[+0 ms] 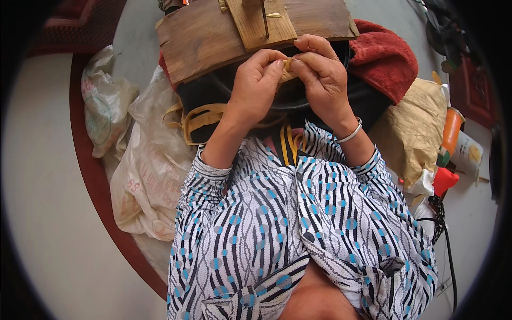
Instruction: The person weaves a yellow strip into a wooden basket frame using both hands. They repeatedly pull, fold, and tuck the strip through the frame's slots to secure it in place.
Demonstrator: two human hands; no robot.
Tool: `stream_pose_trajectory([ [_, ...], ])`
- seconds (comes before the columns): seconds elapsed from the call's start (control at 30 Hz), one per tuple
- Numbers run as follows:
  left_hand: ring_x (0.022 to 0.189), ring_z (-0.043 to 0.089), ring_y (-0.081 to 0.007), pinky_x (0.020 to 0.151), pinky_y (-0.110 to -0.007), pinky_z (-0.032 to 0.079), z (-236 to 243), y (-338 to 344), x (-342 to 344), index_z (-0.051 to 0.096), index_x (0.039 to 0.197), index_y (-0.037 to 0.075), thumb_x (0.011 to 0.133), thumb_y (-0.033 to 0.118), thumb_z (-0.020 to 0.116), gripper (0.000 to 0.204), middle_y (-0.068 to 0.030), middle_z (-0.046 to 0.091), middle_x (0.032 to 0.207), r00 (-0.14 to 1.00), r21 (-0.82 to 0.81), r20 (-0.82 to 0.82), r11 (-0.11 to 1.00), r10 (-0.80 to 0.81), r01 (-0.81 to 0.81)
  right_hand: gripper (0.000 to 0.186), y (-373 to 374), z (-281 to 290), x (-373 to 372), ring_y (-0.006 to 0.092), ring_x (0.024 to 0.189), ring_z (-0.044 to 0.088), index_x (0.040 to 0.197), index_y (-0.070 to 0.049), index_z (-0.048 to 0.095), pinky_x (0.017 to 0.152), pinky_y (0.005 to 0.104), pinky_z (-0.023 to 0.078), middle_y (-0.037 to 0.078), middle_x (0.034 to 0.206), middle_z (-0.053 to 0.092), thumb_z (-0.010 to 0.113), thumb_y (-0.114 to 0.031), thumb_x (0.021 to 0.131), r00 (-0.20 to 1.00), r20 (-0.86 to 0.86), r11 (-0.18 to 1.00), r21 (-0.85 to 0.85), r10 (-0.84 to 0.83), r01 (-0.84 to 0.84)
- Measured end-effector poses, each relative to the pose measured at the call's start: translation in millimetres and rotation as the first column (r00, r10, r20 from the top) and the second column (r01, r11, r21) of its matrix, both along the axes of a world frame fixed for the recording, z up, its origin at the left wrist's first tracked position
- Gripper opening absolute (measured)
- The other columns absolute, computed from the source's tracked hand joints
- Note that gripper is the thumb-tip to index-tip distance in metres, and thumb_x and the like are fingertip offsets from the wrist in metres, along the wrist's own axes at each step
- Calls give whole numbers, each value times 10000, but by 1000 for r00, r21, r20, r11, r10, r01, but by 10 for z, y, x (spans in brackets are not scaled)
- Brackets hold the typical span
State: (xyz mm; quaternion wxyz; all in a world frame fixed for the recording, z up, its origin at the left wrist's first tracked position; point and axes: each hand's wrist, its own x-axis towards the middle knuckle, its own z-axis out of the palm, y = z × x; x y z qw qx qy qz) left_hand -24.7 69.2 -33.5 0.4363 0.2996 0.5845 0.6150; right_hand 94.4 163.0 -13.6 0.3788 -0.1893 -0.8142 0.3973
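Head view. My left hand (257, 82) and my right hand (320, 74) meet fingertip to fingertip, each in a narrow pinch of thumb and forefinger, with a small tan, strip-like piece (288, 72) held between them. The piece lies directly between the two pinches, partly covered by my thumbs; its full outline and material I cannot tell. The outer fingers of my right hand stand lifted and bent, clear of the piece.

Just beyond the grip runs the near edge of a wide brown wooden board (205, 42), with a narrower, paler wooden block (250, 24) lying across it. Under the grip spreads a smooth black sheet (368, 98). Nearer my body, left of the grip, hang flat looped tan strips (205, 118); to its right lies a bunched dark-red towel (384, 61).

For good handling, in my judgement, both pinches should sit close together on the piece, so that the short span between them cannot twist. Pressure should be light and equal; one thumb steadies while the other works, since a hard pull may crease or split thin material. My wrists are best kept low and level, with the loose strips away from my fingers.
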Motion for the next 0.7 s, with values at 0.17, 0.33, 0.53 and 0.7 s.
stream_pose_trajectory([
  [0.17, 558, 452, -57, 510, -228, 371, 188, -471, 164, 629, 976, 9, 975, 181, 542, 192, 11, 522, 661, 993, -41, 85, 995, -84, 88, 126, 191, -82, 54, 148, 1025, 575, 949, 53, 675, 932, 288, 447, 71, 1143, 582, 600, -38, 906, 988, -149, 875, -474, 30, -98],
  [0.33, 573, 570, -175, 492, -305, 437, 112, -453, 52, 618, 958, 35, 862, 116, 623, 126, -44, 551, 677, 452, 140, -881, 990, 141, -35, 220, 200, 73, 58, 120, 956, 581, 1050, 18, 668, 844, 245, 460, 37, 1117, 605, 624, -159, 927, 974, -208, 579, -785, 86, -219],
  [0.53, 578, 578, -200, 476, -310, 442, 223, -417, -51, 606, 943, 54, 806, 112, 652, 155, -56, 510, 676, 141, 130, -982, 991, 126, 22, 217, 432, 299, 191, 59, 691, 494, 962, 20, 642, 610, 225, 423, -8, 748, 578, 655, -190, 908, 763, 381, 812, -496, 522, -307],
  [0.7, 585, 581, -240, 513, -323, 449, 250, -416, -148, 610, 870, 15, 857, 140, 632, 128, -78, 570, 678, 525, 50, -851, 990, -27, 133, 125, 381, 361, 265, 159, 611, 490, 848, 16, 590, 570, 283, 404, 42, 699, 527, 663, -85, 856, 695, 534, 871, -206, 482, -446],
])
